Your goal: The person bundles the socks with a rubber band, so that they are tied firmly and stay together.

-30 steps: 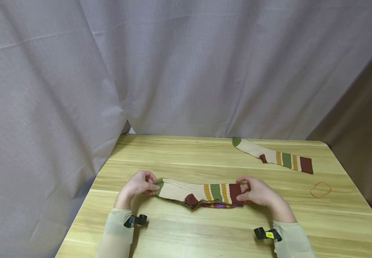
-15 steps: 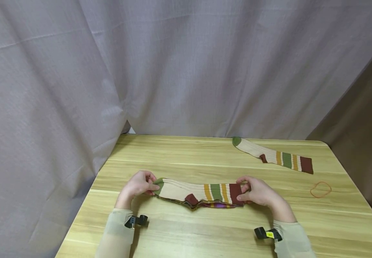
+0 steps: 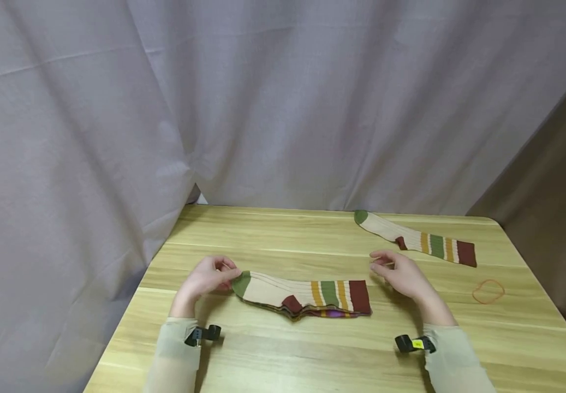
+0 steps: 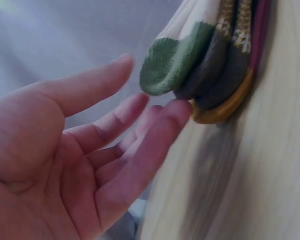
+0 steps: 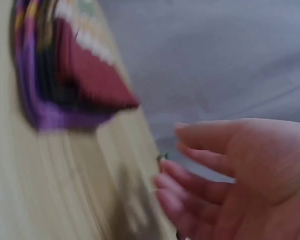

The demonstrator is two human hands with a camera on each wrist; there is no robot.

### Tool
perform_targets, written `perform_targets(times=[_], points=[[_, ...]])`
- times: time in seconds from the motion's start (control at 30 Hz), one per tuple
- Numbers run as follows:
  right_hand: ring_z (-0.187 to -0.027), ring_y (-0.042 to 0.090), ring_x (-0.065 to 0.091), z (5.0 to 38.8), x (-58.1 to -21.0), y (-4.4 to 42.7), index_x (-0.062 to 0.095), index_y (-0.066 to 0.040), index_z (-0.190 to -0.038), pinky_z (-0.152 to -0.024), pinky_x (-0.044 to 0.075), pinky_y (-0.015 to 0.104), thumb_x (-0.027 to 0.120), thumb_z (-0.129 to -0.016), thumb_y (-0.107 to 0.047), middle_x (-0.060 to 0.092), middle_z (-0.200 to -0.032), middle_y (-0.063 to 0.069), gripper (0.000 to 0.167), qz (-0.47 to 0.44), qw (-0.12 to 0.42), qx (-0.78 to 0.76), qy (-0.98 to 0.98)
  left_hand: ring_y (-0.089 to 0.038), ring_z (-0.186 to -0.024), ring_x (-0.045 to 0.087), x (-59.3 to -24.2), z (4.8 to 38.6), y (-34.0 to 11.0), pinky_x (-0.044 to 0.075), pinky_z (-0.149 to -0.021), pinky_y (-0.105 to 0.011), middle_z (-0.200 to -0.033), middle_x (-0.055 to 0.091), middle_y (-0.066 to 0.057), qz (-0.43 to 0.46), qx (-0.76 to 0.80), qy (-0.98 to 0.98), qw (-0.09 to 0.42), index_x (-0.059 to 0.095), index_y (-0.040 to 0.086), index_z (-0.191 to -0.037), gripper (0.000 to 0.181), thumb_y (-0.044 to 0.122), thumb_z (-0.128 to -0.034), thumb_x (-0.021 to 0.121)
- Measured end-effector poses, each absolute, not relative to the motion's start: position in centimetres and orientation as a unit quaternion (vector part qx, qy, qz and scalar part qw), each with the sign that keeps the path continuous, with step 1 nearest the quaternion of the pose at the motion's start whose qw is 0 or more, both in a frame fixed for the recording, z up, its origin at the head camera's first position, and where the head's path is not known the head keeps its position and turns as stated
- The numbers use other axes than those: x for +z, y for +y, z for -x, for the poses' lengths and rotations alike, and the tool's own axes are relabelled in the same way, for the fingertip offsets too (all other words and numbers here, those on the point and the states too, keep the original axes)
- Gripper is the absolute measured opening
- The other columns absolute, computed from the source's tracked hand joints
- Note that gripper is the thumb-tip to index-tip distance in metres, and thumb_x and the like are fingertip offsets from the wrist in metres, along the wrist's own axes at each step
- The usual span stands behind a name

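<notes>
A stack of socks lies flat near the middle of the table, a cream one with green toe, stripes and dark red cuff on top. At the toe end is my left hand; in the left wrist view the thumb of that hand is off the green toe and a fingertip is at the layers' edge. Clear of the cuff end, to its right, my right hand hangs with loosely bent fingers. The right wrist view shows a gap between this hand and the dark red cuff.
A single matching sock lies at the table's back right. In front of it, near the right edge, is a thin orange loop. Grey curtains hang behind and to the left of the table.
My right hand has let go of the cuff end and moved right and back. My left hand has loosened from the toe and shifted slightly left. The stack has stayed put.
</notes>
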State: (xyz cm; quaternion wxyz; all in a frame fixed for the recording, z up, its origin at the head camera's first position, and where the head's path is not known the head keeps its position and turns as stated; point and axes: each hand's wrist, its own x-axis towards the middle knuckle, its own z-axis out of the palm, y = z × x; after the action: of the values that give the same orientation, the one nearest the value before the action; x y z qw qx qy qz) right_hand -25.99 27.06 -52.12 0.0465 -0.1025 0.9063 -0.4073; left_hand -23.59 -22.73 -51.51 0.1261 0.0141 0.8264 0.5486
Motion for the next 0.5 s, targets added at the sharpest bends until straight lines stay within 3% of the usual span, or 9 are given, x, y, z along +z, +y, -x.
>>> perform_targets(times=[0.2,0.5], points=[[-0.115,0.048,0.066,29.5,-52.4,29.0,0.065,0.005,-0.135,-0.097,0.052,0.058,0.065,-0.106,-0.014,0.069,-0.126,0.031,0.035,0.075,-0.07,-0.374,0.922,-0.026,-0.076,0.072,-51.1,23.9,-22.9,0.065,-0.077,-0.046,-0.094,0.068,-0.019,-0.01,0.568,0.818,0.089,0.069,-0.007,-0.113,0.022,0.013,-0.1054,0.069],[-0.119,0.052,0.064,32.9,-53.4,30.8,0.07,0.003,-0.128,-0.101,0.05,0.065,0.062,-0.105,-0.01,0.067,-0.129,0.033,0.028,0.033,-0.135,-0.343,0.929,-0.028,-0.077,0.073,-51.2,24.0,-23.0,0.065,-0.075,-0.043,-0.093,0.07,-0.022,-0.001,0.579,0.811,0.08,0.066,-0.01,-0.119,0.029,0.016,-0.1069,0.068]])
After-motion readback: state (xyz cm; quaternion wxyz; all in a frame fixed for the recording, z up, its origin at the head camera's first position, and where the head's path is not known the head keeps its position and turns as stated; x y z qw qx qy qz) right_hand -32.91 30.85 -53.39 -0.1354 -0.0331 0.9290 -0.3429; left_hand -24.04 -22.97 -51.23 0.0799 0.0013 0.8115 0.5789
